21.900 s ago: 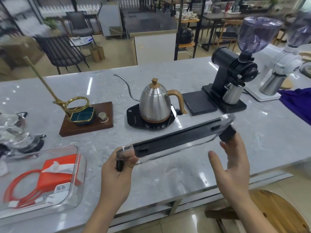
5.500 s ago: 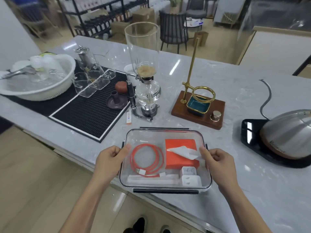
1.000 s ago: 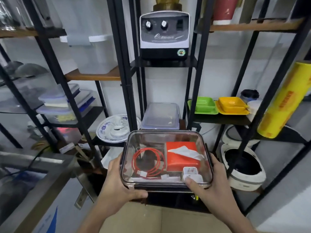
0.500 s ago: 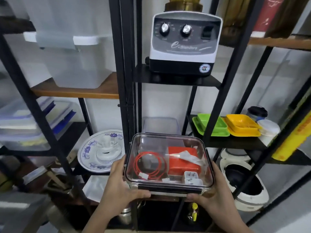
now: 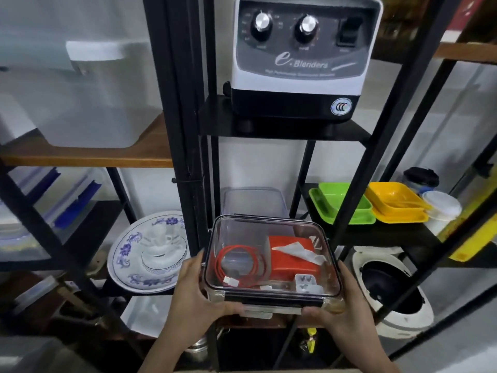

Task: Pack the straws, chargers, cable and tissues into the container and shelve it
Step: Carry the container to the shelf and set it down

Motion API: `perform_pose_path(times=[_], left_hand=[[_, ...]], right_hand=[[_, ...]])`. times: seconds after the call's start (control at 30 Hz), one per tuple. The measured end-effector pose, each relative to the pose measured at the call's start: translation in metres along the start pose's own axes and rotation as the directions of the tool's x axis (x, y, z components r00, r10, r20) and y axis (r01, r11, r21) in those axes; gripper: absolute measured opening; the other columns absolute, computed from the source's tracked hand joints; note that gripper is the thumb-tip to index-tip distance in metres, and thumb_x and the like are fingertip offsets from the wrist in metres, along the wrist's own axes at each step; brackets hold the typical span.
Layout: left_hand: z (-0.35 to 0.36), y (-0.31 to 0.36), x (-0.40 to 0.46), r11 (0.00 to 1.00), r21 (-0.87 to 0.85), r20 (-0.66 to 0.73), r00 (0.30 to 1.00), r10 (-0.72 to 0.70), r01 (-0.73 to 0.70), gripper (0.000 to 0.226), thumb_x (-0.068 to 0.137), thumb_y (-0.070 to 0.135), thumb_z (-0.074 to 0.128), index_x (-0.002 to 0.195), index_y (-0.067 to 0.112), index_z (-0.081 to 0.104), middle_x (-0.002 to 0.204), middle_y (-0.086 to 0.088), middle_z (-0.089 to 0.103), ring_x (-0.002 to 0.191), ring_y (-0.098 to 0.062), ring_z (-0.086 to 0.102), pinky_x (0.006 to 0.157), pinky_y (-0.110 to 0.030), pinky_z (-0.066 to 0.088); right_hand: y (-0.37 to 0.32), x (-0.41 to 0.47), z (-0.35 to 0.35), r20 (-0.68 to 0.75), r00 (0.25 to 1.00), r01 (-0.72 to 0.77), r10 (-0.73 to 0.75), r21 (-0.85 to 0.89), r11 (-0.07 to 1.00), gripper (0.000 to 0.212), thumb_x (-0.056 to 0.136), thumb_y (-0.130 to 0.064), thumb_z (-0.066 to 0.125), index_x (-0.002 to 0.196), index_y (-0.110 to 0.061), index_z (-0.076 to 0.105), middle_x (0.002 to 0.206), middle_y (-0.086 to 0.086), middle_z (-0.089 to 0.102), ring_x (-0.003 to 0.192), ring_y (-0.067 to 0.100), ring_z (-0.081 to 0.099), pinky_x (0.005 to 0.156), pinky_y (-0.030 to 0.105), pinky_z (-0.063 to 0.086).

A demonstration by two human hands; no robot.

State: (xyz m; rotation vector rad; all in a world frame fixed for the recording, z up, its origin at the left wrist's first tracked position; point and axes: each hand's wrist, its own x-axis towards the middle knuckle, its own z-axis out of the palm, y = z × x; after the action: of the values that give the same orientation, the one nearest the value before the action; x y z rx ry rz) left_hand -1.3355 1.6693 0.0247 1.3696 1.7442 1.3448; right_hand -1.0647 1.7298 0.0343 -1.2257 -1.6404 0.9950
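Hands grip lidded container (image 5: 271, 232) before black shelving (image 5: 185, 130). Left hand (image 5: 196, 300) and right hand (image 5: 341, 310) curl fingers around its 2 near corners. Cable (image 5: 236, 265), tissues (image 5: 293, 254), chargers (image 5: 306, 284) inside.

One clear lidded plastic container (image 5: 271, 235) holding one coiled orange cable (image 5: 239, 266), one orange tissue pack (image 5: 293, 261), two white chargers (image 5: 306, 284); two hands, left hand (image 5: 197, 302) and right hand (image 5: 340, 316).

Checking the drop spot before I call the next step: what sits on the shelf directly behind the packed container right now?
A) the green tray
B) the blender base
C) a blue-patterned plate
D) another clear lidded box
D: another clear lidded box stands just behind the container held by the left hand and right hand.
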Motion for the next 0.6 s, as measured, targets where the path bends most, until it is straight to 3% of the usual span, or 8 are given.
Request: perform_pose_path(times=[0.1,0.2,0.27,0.37,0.43,0.5,0.6], left_hand=[[0.005,-0.005,0.005,1.000,0.016,-0.002,1.000,0.016,-0.016,0.123,0.024,0.055,0.093,0.136,0.041,0.046,0.122,0.017,0.050,0.114,0.017,0.044,0.087,-0.002,0.039],[0.010,-0.009,0.011,1.000,0.022,-0.023,0.999,0.023,-0.022,0.122,0.022,0.057,0.094,0.134,0.044,0.048,0.120,0.015,0.053,0.113,0.010,0.050,0.093,-0.019,0.048],[0.013,-0.011,0.014,1.000,0.015,-0.053,0.999,0.013,-0.012,0.113,0.022,0.051,0.095,0.126,0.054,0.051,0.113,0.023,0.055,0.111,0.005,0.053,0.094,-0.032,0.051],[0.018,-0.011,0.018,1.000,-0.003,-0.095,0.995,0.007,-0.007,0.103,0.023,0.047,0.095,0.117,0.060,0.054,0.110,0.028,0.058,0.108,-0.002,0.059,0.092,-0.036,0.053],[0.021,-0.008,0.020,0.999,-0.026,-0.134,0.991,0.017,-0.021,0.096,0.024,0.048,0.094,0.112,0.061,0.057,0.108,0.026,0.063,0.103,-0.003,0.064,0.087,-0.030,0.055],[0.027,-0.004,0.021,0.999,-0.038,-0.194,0.981,0.020,-0.028,0.088,0.023,0.050,0.093,0.102,0.068,0.057,0.100,0.029,0.068,0.093,0.007,0.066,0.079,-0.011,0.052],[0.034,-0.001,0.024,0.999,-0.041,-0.294,0.956,-0.020,0.009,0.083,0.030,0.042,0.094,0.096,0.074,0.055,0.085,0.040,0.067,0.083,0.020,0.063,0.073,0.002,0.045]], right_hand=[[-0.001,0.009,0.001,-0.016,1.000,0.025,-0.024,0.046,0.999,0.107,0.028,-0.044,0.093,0.122,-0.046,0.042,0.105,-0.047,0.059,0.098,-0.023,0.056,0.076,-0.002,0.041],[0.010,0.018,0.001,-0.010,1.000,0.018,-0.017,0.062,0.998,0.107,0.032,-0.044,0.094,0.125,-0.044,0.042,0.107,-0.042,0.063,0.100,-0.024,0.054,0.081,-0.001,0.041],[0.017,0.022,0.001,-0.001,1.000,-0.016,0.016,0.052,0.999,0.116,0.039,-0.036,0.098,0.137,-0.042,0.036,0.118,-0.028,0.062,0.107,-0.023,0.050,0.096,0.014,0.043],[0.030,0.030,0.002,-0.013,0.999,-0.047,0.047,0.001,0.999,0.120,0.046,-0.035,0.092,0.149,-0.029,0.030,0.136,-0.009,0.052,0.120,-0.005,0.049,0.106,0.032,0.040],[0.036,0.035,0.004,-0.018,0.998,-0.057,0.056,-0.036,0.998,0.120,0.046,-0.040,0.090,0.150,-0.027,0.031,0.138,-0.006,0.052,0.126,0.007,0.048,0.107,0.034,0.040],[0.041,0.039,0.006,-0.052,0.997,-0.058,0.056,-0.058,0.997,0.115,0.049,-0.040,0.089,0.149,-0.027,0.034,0.135,-0.006,0.057,0.125,0.009,0.051,0.104,0.032,0.041],[0.046,0.044,0.008,-0.106,0.994,-0.035,0.023,-0.110,0.993,0.104,0.058,-0.026,0.091,0.147,-0.031,0.037,0.133,-0.009,0.060,0.124,0.010,0.054,0.105,0.037,0.045]])
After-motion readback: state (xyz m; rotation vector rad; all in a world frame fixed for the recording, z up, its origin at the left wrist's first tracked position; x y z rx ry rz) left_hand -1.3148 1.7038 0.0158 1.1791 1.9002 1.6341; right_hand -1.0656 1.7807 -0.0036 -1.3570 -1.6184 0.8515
